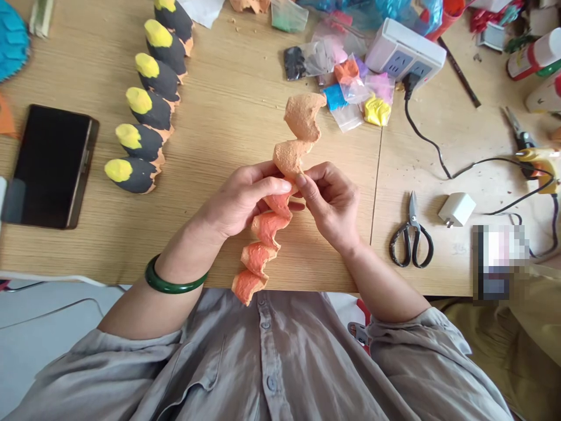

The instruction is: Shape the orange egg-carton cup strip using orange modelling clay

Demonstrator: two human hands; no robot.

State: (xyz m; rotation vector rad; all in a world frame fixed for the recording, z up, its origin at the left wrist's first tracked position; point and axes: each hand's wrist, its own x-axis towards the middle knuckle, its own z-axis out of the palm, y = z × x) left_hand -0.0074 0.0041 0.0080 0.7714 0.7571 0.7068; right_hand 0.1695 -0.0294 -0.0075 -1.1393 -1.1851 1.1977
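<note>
Both my hands hold a wavy strip of joined peach cups (pixel 302 117), which looks like a cut row of egg carton. Its lower cups have a bright orange layer inside; the upper two are plain peach. My left hand (pixel 245 196) grips the strip's middle from the left, thumb on top. From the other side, my right hand (pixel 331 202) pinches the edge at the same spot between thumb and fingers. Whether a bit of clay is under the right thumb is hidden. To the left lies a similar row of cups (pixel 153 111) covered in black, with yellow ends.
Small bags of coloured clay (pixel 346 88) lie beyond my hands, beside a white power strip (pixel 405 55). Black-handled scissors (pixel 412 234), a white plug adapter (pixel 457 209) and a yellow glue gun (pixel 539 166) with its cord are at right. A dark phone-like device (pixel 48 166) is at left.
</note>
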